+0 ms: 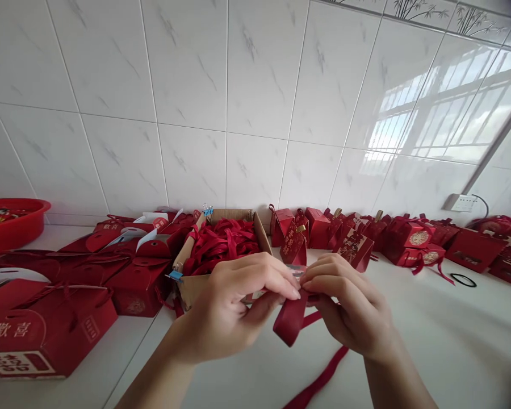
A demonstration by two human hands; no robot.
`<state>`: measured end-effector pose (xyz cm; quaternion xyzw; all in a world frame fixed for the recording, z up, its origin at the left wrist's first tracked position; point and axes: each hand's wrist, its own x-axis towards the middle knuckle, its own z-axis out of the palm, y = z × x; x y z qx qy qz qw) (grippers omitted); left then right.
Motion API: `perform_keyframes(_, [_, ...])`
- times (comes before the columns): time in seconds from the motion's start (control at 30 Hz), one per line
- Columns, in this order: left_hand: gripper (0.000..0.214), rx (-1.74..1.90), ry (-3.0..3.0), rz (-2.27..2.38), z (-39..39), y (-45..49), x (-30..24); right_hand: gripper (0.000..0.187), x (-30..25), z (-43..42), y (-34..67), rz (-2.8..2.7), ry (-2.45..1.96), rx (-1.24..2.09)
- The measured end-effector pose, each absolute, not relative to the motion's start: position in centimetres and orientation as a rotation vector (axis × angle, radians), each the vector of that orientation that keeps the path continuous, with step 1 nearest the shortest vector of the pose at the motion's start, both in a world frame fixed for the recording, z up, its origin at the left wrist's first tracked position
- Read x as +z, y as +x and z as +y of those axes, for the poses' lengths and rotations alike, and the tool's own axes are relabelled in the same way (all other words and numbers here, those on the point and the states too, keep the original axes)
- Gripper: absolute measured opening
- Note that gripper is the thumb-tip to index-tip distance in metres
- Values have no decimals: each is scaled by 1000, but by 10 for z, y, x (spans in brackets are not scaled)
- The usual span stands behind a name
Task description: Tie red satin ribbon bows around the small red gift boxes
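Note:
A dark red ribbon [293, 318] is pinched between both hands near the middle of the view. It hangs in a loop below the fingers, and a loose tail [319, 383] trails towards the front edge of the view. My left hand [247, 301] closes thumb and fingertips on its upper left part. From the other side, my right hand [349, 301] grips it close by, the fingertips of both hands almost touching. Behind the fingers, a small pale and red item [296, 268] shows only in part; I cannot make out its kind.
A cardboard box [264, 233] full of red ribbons stands behind my left hand, with blue binder clips [175, 275] on it. Red gift boxes [59, 324] crowd the left; more boxes [296, 244] line the tiled wall. A black ring [463, 279] lies right. A red basin [17, 227] stands far left.

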<state>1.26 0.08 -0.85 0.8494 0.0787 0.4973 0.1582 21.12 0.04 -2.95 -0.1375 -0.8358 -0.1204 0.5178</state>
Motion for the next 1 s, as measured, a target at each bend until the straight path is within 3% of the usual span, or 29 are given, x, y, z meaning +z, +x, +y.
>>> perform_keyframes(0.6, [35, 1476, 2567, 218, -1, 12, -9, 20, -21, -4, 208, -1901, -282, -421])
perform_keyframes(0.83, [67, 1578, 2542, 421, -6, 15, -16, 21, -19, -7, 208, -1894, -264, -413])
perform_keyframes(1.0, [65, 1549, 2455, 383, -6, 15, -16, 17, -23, -5, 206, -1909, -323, -225])
